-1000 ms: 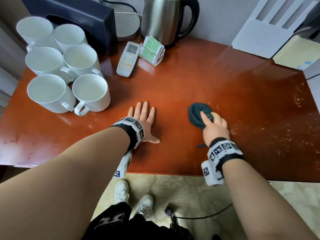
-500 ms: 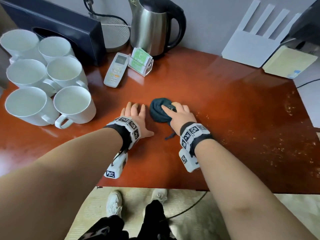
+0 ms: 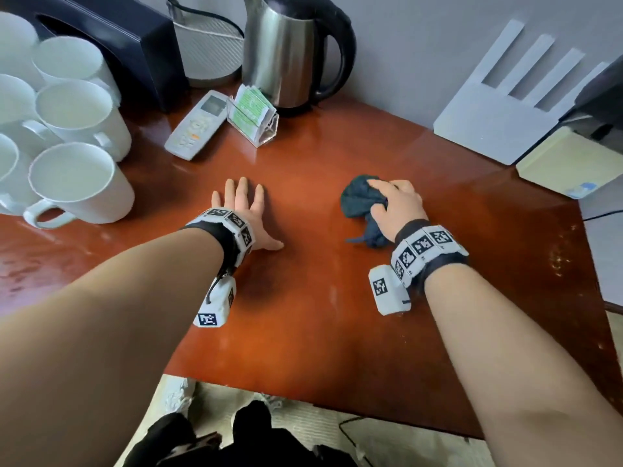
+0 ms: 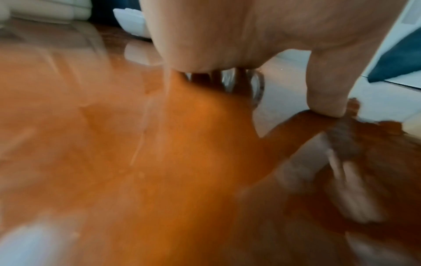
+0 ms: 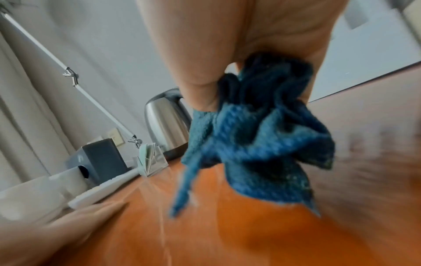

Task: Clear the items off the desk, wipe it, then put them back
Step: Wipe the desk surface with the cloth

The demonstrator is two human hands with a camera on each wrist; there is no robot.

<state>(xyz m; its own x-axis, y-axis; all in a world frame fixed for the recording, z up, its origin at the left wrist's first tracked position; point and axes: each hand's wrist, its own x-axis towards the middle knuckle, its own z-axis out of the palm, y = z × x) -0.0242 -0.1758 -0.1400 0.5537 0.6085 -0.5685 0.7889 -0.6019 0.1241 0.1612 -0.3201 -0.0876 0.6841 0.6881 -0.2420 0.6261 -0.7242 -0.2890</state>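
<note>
A glossy reddish-brown desk (image 3: 337,315) fills the head view. My left hand (image 3: 244,210) lies flat on it, fingers straight, palm down. My right hand (image 3: 392,205) grips a bunched dark blue cloth (image 3: 357,198) and presses it onto the desk, to the right of the left hand. In the right wrist view the cloth (image 5: 257,138) bulges from under the palm, a loose tail trailing on the wood. The left wrist view is blurred and shows the thumb (image 4: 325,90) on the desk (image 4: 136,162).
Several white mugs (image 3: 77,183) crowd the left side. At the back stand a dark box (image 3: 111,45), a white remote (image 3: 197,124), a clear card holder (image 3: 253,119) and a steel kettle (image 3: 286,52). A white router (image 3: 505,109) and a yellow pad (image 3: 569,163) sit at the right; crumbs (image 3: 559,261) dot the right edge.
My right hand swept the cloth left up to the left hand, then back to the right. The left hand stayed flat on the desk. The head view has shifted closer.
</note>
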